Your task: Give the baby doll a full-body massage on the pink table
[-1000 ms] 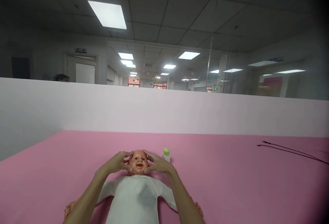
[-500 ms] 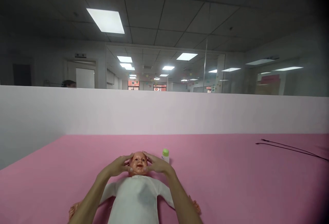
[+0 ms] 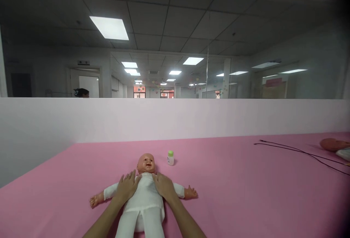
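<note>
A baby doll (image 3: 144, 194) with a white cloth body lies on its back on the pink table surface (image 3: 232, 187), head away from me and arms spread wide. My left hand (image 3: 128, 185) rests on the doll's shoulder at the left, palm down, fingers stretched toward the head. On the opposite shoulder lies my right hand (image 3: 163, 185), flat and open, its fingertips partly hidden from view. Just beyond the doll's head, to the right, stands a small bottle (image 3: 170, 158) with a green cap.
Thin black cables (image 3: 295, 149) run across the right side of the table. At the far right edge lies part of another doll (image 3: 335, 145). A low white partition (image 3: 191, 117) borders the back, with glass above it. Behind the glass, a person's capped head (image 3: 81, 92) shows.
Both hands have moved from the sides of the doll's head down to its shoulders. The view has shifted, so more of the doll's legs and the second doll show.
</note>
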### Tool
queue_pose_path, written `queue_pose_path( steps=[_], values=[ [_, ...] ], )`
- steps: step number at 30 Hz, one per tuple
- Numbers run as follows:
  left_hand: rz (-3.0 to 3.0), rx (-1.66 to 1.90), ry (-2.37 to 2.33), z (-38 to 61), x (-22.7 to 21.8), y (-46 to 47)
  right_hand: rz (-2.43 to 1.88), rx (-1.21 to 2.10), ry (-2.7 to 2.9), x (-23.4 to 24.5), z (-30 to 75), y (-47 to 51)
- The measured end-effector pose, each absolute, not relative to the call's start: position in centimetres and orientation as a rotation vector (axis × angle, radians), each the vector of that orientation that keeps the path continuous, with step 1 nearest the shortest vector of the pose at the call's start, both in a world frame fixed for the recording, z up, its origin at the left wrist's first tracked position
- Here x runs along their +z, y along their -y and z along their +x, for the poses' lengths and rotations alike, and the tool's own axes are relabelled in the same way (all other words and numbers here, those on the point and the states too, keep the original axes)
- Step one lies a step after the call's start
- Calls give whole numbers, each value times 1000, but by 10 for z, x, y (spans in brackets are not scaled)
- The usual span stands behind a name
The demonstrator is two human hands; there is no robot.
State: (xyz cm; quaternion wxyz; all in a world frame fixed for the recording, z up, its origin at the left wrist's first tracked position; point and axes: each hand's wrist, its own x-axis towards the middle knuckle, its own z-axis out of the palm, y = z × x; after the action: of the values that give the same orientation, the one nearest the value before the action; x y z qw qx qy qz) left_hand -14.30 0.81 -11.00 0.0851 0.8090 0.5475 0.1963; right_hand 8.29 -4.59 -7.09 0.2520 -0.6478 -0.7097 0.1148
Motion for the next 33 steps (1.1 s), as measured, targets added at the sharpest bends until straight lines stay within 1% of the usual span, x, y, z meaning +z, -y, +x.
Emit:
queue_pose_path(
  steps=[3, 5, 9, 11, 13, 17, 19, 22, 24, 26, 28, 33],
  values=[
    [2503, 450, -1838, -165, -106, 13, -1846, 219, 1944, -66, 104, 66],
    [2524, 423, -1966, -185, -105, 27, -1908, 200, 1937, -61, 124, 79],
    [2276, 428, -2174, -235, -104, 47, -2027, 155, 1875, -52, 171, 101],
    [2126, 492, -2151, -260, -105, 52, -2092, 145, 1820, -49, 191, 111],
    [2059, 598, -2033, -279, -105, 55, -2147, 179, 1772, -47, 206, 117],
    [1954, 868, -1847, -289, -101, 58, -2155, 308, 1714, -53, 218, 122],
    [1830, 1029, -1763, -283, -94, 58, -2023, 429, 1629, -62, 219, 122],
    [1551, 1342, -1538, -266, -83, 57, -1652, 756, 1405, -76, 212, 119],
    [1378, 1518, -1389, -251, -77, 55, -1449, 892, 1220, -85, 201, 115],
    [1303, 1599, -1326, -234, -76, 54, -1329, 880, 1057, -89, 187, 107],
    [1323, 1604, -1331, -216, -78, 52, -1244, 813, 994, -90, 172, 98],
    [1551, 1621, -1214, -180, -90, 41, -1175, 726, 1105, -81, 145, 69]
  ],
)
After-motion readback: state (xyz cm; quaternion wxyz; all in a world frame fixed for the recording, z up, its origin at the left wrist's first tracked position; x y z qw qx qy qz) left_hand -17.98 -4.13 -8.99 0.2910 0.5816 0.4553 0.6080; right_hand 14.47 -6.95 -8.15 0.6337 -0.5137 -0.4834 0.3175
